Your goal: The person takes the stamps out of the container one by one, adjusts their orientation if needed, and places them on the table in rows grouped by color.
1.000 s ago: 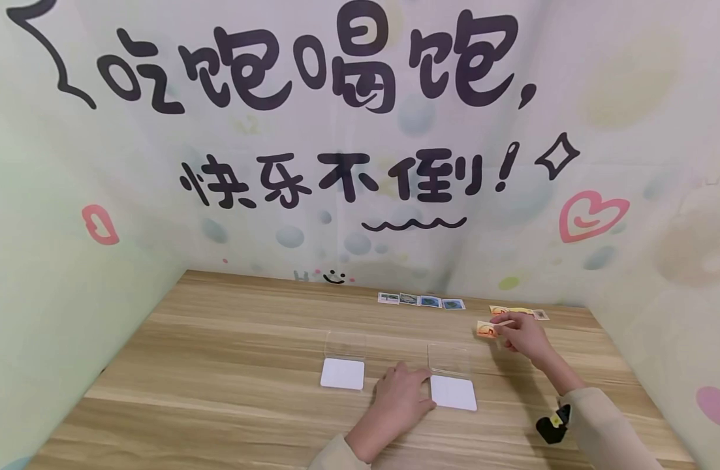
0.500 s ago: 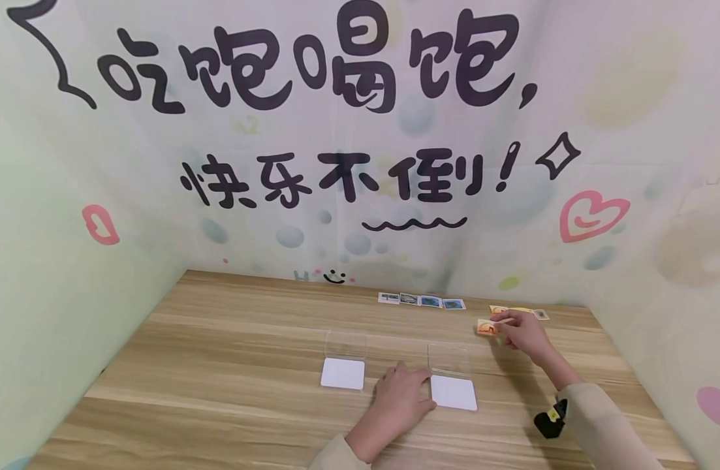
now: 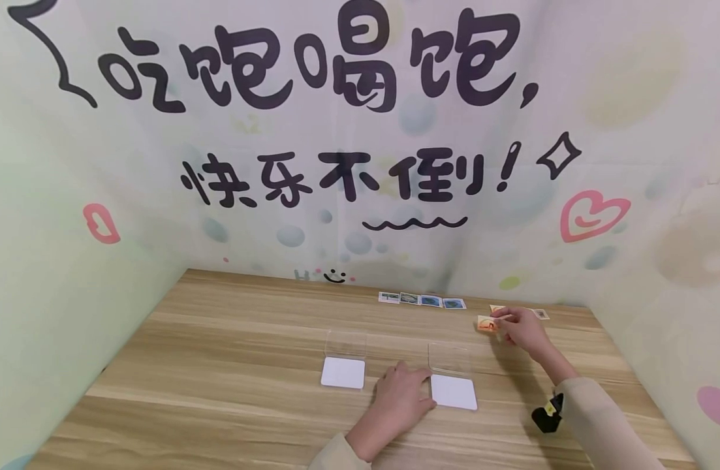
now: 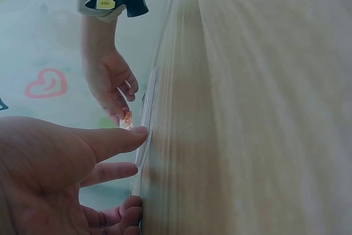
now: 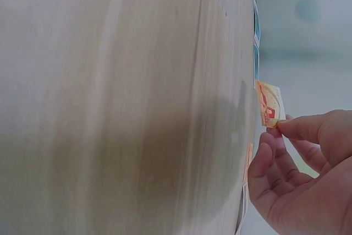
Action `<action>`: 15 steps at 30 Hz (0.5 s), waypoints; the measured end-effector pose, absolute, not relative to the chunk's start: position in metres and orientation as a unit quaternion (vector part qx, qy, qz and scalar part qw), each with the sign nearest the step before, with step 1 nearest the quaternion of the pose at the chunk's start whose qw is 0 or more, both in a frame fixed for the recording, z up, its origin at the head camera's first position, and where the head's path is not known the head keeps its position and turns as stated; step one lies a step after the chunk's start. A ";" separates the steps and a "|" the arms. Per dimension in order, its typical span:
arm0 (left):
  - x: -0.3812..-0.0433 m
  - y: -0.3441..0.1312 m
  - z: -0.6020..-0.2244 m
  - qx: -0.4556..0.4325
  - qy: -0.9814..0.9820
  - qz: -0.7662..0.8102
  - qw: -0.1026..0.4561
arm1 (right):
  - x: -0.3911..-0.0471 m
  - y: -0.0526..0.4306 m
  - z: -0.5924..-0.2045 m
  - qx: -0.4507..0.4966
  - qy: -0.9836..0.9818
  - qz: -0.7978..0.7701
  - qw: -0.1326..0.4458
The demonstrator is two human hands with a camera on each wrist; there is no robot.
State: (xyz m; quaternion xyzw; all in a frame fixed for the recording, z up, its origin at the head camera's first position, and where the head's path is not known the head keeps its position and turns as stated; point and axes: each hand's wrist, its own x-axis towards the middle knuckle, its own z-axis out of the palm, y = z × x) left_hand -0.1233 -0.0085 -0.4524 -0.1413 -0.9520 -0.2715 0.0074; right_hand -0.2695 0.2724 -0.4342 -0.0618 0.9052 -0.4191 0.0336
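Note:
My right hand [image 3: 523, 331] pinches a small orange-and-yellow stamp [image 3: 487, 324] between thumb and fingertips, above the table at the right. The right wrist view shows the printed face of this stamp [image 5: 269, 104], with a red shape on it. Behind the hand lies a row of stamps [image 3: 540, 314], partly covered by it. My left hand [image 3: 397, 401] rests on the table, thumb and index finger at the left edge of a white card-like base with a raised clear lid, a flat case [image 3: 453, 392]. In the left wrist view the thumb [image 4: 124, 140] is straight.
A second flat case [image 3: 343, 373], white with a clear lid standing up, lies left of my left hand. Several bluish and greenish stamps [image 3: 421, 300] lie in a row near the back wall. A black wrist strap [image 3: 547, 414] hangs by the right sleeve.
My right hand with the stamp has risen slightly, now covering more of the stamps behind it. The left hand and both cases stay in place.

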 end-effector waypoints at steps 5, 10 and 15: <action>-0.123 -0.009 -0.451 -0.139 -0.952 -0.272 0.004 | -0.273 0.274 -0.436 -0.069 0.906 -0.416 0.022; -0.123 -0.008 -0.451 -0.138 -0.953 -0.270 0.003 | -0.276 0.276 -0.438 -0.066 0.906 -0.417 0.024; -0.123 -0.008 -0.449 -0.136 -0.954 -0.268 0.001 | -0.277 0.276 -0.437 -0.058 0.910 -0.409 0.027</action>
